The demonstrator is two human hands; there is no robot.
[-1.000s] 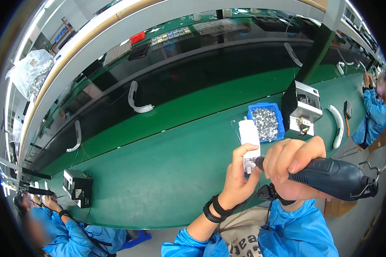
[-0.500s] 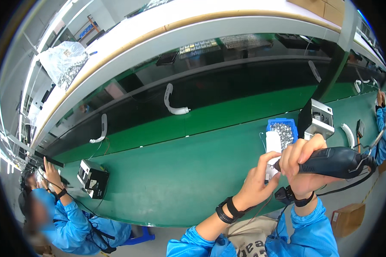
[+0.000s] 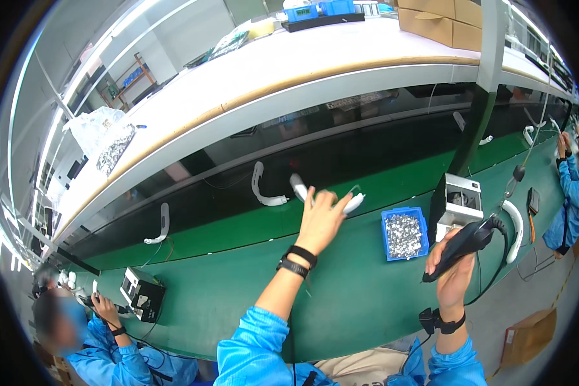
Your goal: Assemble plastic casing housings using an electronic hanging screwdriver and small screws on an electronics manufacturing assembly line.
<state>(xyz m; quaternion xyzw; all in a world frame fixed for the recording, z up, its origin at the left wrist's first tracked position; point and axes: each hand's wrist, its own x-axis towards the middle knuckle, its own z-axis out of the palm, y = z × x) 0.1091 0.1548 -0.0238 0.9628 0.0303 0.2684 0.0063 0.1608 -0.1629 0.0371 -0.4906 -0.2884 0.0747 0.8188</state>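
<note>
Out over the dark belt beyond the green bench, my left hand (image 3: 321, 222) has its fingers and thumb around the middle of a white curved plastic piece (image 3: 354, 204). Its two ends stick out on either side, and the fingers hide the rest. My right hand (image 3: 453, 273) grips a black electric screwdriver (image 3: 462, 248), tilted down to the left, with its cord trailing behind. Close to that hand, a blue bin (image 3: 385, 238) holds many small silvery parts. Just beyond the screwdriver stands a black and silver box-shaped device (image 3: 460, 199).
More white curved pieces lie along the belt, one (image 3: 264, 186) left of my hand. Another white curved piece (image 3: 513, 231) rests right of the screwdriver. A metal post (image 3: 479, 122) rises behind the device. Co-workers sit at both sides. A second box-shaped device (image 3: 141, 293) stands at left.
My left hand has carried the white piece from beside the screwdriver tip, leftward and away onto the belt. My right hand has lowered the screwdriver slightly and turned it. The view has shifted.
</note>
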